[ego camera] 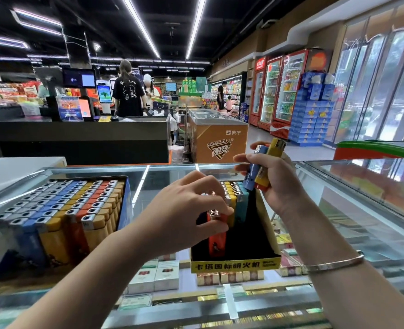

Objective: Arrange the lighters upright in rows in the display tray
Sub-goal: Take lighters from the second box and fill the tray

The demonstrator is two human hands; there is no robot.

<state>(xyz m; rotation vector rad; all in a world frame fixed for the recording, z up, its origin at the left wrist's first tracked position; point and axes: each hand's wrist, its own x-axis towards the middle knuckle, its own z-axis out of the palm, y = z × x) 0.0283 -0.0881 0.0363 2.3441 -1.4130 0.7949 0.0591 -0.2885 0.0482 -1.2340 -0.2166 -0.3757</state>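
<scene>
So my left hand (191, 210) is pinching an orange lighter (216, 236), standing it upright in the yellow-fronted display tray (235, 264) on the glass counter (338, 233). My right hand (274, 184), up at 1 o'clock from the tray, is clamped round a blue lighter (253, 169) and a yellow lighter (267, 167). A row of yellow and teal ones already stands at the tray's 12 o'clock end, and a full tray (60, 214) sits off at 9 o'clock
</scene>
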